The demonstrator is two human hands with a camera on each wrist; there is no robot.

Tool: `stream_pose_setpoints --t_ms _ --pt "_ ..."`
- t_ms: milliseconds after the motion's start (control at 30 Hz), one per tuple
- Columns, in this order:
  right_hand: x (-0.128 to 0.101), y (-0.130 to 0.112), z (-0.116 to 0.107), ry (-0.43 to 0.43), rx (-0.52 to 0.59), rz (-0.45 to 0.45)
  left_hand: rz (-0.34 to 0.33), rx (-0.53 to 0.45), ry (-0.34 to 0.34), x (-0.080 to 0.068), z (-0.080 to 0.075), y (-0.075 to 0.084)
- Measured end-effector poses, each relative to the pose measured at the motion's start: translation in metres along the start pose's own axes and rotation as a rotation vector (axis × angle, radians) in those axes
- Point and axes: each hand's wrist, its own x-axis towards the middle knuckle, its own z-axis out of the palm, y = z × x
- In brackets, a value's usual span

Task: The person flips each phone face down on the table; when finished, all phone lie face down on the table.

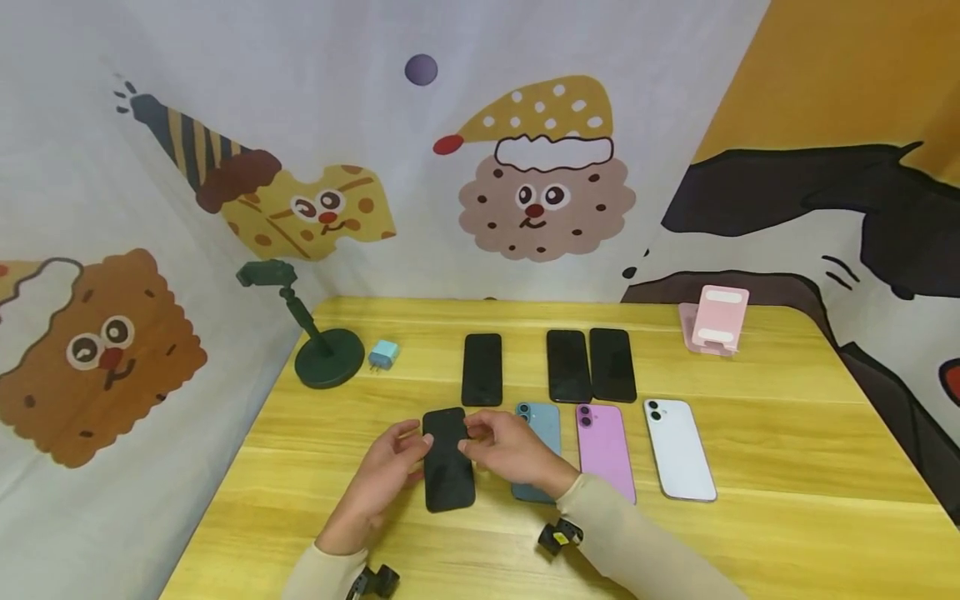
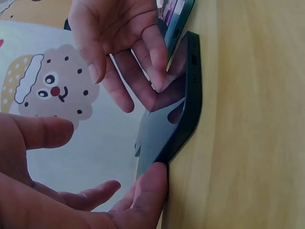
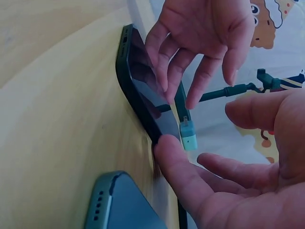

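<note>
A black-screened phone (image 1: 448, 475) lies face up on the table between both hands. My left hand (image 1: 378, 471) is at its left edge, a fingertip (image 2: 155, 179) touching its side in the left wrist view while other fingers stand apart. On the opposite edge my right hand (image 1: 513, 450) touches the phone with a fingertip (image 3: 171, 148), its other fingers loosely spread. Neither hand curls round it. A teal phone (image 1: 546, 419), back up, lies partly hidden under the right hand and wrist.
Pink (image 1: 605, 450) and white phones (image 1: 681, 450) lie back up to the right. Farther back are three black-screened phones (image 1: 482, 369). A green stand (image 1: 330, 358) and blue charger plug (image 1: 384, 354) are at back left; a pink phone stand (image 1: 720, 319) is at back right.
</note>
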Motion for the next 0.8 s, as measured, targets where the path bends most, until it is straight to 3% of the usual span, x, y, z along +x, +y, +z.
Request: stream_pose_setpoints --t_ms 367,800 --pt "-0.0019 0.0012 0.0016 0.054 -0.036 -0.034 -0.004 -0.041 0.013 0.0027 -0.0035 -0.0048" --pt "-0.0019 0.0032 0.0058 0.024 -0.018 -0.041 0.083 -0.196 -0.134 0.0078 -0.0001 -0.0050"
